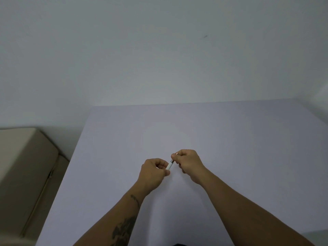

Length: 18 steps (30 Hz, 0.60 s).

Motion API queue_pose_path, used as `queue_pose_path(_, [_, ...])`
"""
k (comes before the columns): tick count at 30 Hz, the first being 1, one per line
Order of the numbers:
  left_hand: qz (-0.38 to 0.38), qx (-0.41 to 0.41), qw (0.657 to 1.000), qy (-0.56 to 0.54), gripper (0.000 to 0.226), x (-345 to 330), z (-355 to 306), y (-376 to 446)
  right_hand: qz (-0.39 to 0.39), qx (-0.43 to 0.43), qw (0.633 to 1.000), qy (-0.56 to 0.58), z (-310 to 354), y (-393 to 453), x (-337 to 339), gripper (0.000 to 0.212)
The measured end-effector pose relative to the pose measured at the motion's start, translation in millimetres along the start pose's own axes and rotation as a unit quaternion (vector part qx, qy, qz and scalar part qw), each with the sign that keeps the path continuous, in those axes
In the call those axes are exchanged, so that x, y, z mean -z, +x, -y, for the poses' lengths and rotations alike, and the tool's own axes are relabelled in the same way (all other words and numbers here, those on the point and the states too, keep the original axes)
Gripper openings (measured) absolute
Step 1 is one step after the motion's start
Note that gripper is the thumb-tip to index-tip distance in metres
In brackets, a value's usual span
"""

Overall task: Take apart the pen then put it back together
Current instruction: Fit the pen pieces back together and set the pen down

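Observation:
A white pen (169, 165) is held between both hands above the middle of a pale lavender table (230, 139). My left hand (152, 173) is closed around the pen's lower white barrel. My right hand (188, 162) pinches the pen's upper end, where a short dark section shows between the white barrel and my fingers. Most of the pen is hidden inside the two fists, and the two hands are nearly touching.
A beige cushioned seat (23, 174) stands to the left of the table, below its left edge. A plain pale wall (159, 50) rises behind the table's far edge.

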<state>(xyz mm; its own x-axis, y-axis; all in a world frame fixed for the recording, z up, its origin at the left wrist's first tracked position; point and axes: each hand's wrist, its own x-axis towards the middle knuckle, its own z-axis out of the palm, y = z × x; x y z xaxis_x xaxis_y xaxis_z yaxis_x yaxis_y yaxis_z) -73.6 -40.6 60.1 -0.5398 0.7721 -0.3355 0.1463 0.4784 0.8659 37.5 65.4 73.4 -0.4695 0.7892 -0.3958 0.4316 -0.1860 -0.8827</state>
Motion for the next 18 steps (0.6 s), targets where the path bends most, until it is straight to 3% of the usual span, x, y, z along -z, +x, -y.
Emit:
queue_pose_path(3, [0.008,0.001,1.0,0.0,0.011,0.0,1.1,0.8,0.004,-0.007,1.0,0.001,-2.3,-0.2,0.2,0.026])
queue_pose_path(7, [0.013,0.005,1.0,0.004,0.011,3.5,1.7,1.5,0.069,-0.044,0.993,0.085,-3.1,-2.2,2.7,0.009])
queue_pose_path(11, [0.019,0.006,1.0,0.014,0.01,5.1,2.6,2.9,0.043,-0.031,0.998,0.039,-3.5,-2.6,-1.4,0.01])
queue_pose_path(14, [0.019,0.007,1.0,0.013,0.01,4.1,2.6,3.0,0.02,-0.022,1.0,-0.004,-5.2,-0.1,-2.8,0.025])
queue_pose_path(16, [0.023,0.007,1.0,0.01,0.011,3.7,1.1,2.9,0.03,-0.03,0.999,0.01,-5.5,1.5,-0.9,0.028])
queue_pose_path(18, [0.026,0.009,1.0,0.009,0.01,4.6,-0.4,3.5,0.057,-0.041,0.996,0.059,-5.5,2.5,2.0,0.017])
